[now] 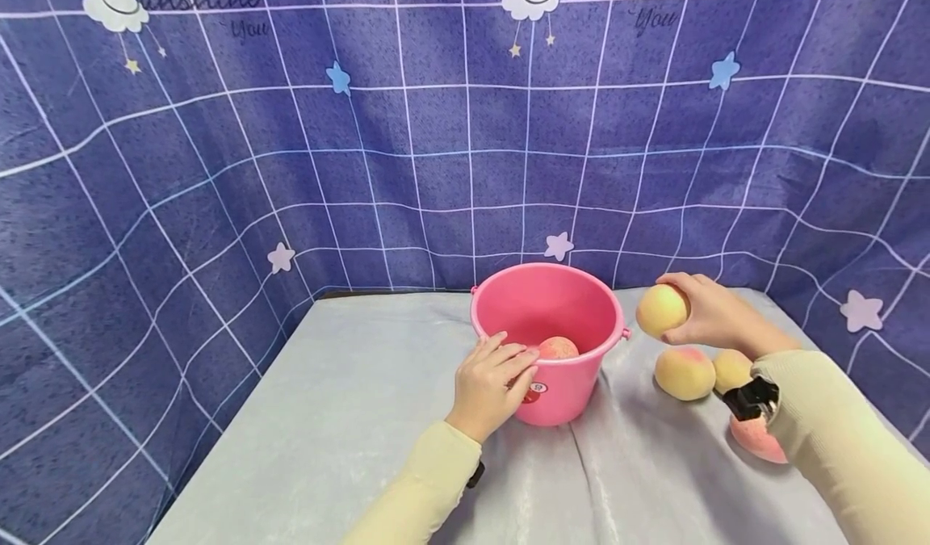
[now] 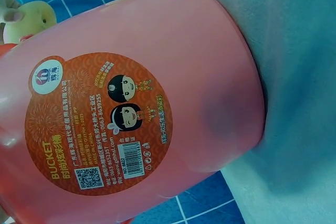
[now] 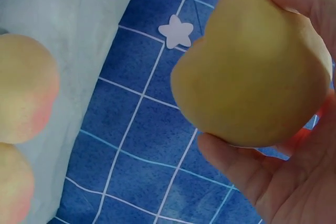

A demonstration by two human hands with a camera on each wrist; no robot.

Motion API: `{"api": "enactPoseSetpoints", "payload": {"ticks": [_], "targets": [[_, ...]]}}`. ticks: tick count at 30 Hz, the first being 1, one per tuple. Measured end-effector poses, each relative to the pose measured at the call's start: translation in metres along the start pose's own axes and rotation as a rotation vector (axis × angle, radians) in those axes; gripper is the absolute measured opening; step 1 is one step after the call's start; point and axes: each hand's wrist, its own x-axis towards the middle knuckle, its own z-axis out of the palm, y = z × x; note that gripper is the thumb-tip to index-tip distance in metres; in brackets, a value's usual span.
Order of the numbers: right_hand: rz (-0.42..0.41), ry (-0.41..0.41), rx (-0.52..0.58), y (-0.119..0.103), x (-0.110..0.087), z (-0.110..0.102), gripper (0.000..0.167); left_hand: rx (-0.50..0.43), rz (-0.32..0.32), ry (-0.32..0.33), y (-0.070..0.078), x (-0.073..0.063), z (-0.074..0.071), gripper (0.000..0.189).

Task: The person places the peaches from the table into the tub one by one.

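A pink bucket (image 1: 574, 383) stands upright on the table, and a reddish peach (image 1: 558, 348) shows inside it. At the bucket's near-left rim, my left hand (image 1: 488, 383) holds on, fingers over the edge and thumb on the outside. A round sticker (image 2: 100, 124) faces the left wrist camera from the bucket wall. Right of the bucket, my right hand (image 1: 701, 311) grips a yellow peach (image 3: 247, 72) between thumb and fingers, raised above the table. Below that hand lie a yellow peach with a pink blush (image 1: 684, 373) and another yellow one (image 1: 731, 369).
A pinkish-red peach (image 1: 757, 438) lies nearer me, partly behind the right sleeve (image 1: 835, 416). The table wears a pale grey cloth (image 1: 327, 416). A blue gridded curtain (image 1: 436, 125) hangs along the back and both sides.
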Motion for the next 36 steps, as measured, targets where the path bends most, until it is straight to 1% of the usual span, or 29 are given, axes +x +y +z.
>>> {"api": "enactPoseSetpoints", "payload": {"ticks": [5, 9, 15, 21, 28, 36], "targets": [[0.001, -0.055, -0.008, -0.001, 0.003, -0.004, 0.074, 0.007, 0.000, -0.008, -0.001, 0.000, -0.001, 0.027], [-0.002, -0.093, -0.026, -0.003, 0.007, -0.006, 0.073, 0.015, -0.005, -0.016, -0.001, -0.001, -0.002, 0.025], [-0.010, -0.116, -0.038, -0.007, 0.011, -0.011, 0.071, 0.016, -0.003, -0.006, -0.002, -0.001, -0.001, 0.026], [-0.009, -0.116, -0.049, -0.010, 0.013, -0.014, 0.072, 0.010, -0.012, -0.014, -0.002, -0.001, -0.002, 0.024], [-0.032, -0.106, -0.062, -0.013, 0.016, -0.016, 0.071, 0.006, -0.021, -0.022, -0.002, -0.001, -0.002, 0.023], [-0.021, -0.109, -0.086, -0.016, 0.016, -0.019, 0.069, 0.016, 0.003, -0.006, 0.001, 0.001, -0.002, 0.024]]}}
